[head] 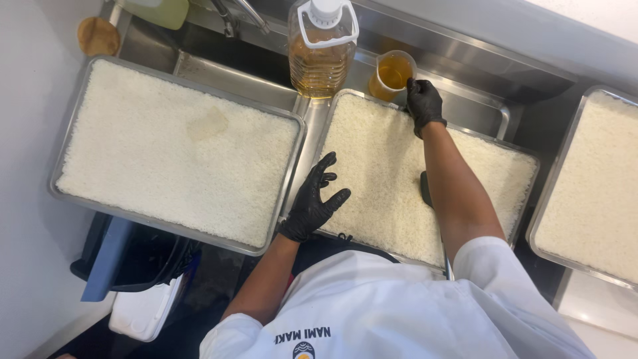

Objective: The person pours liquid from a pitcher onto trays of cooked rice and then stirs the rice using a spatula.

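Right hand, black-gloved, reaching over the far edge of the middle tray; thumb and fingertips pinched on the near rim of a clear plastic cup. Cup standing just past the tray's far corner, on the steel sink ledge, roughly half full of amber liquid, close beside a large clear jug of the same amber liquid with a white cap and handle. Left hand, also gloved, fingers spread wide, hovering over or resting lightly on the near-left part of the middle tray's rice; contact not certain from this view. Judgement on handling: cup thin-walled and light, likely to flex under a hard squeeze, liquid free to slosh and spill at any tilt; rim pinch adequate for a short lift, grip around the wall at mid-height steadier. Glove on plastic possibly slick if wet. Rice bed soft, sticky, easily dented. Metal trays stiff, heavy when loaded, best taken by the rolled rims. Left tray full of white rice with a faint tan stain near the centre; right tray only partly in frame. Dark object on the rice beside the right forearm, kind not identifiable.
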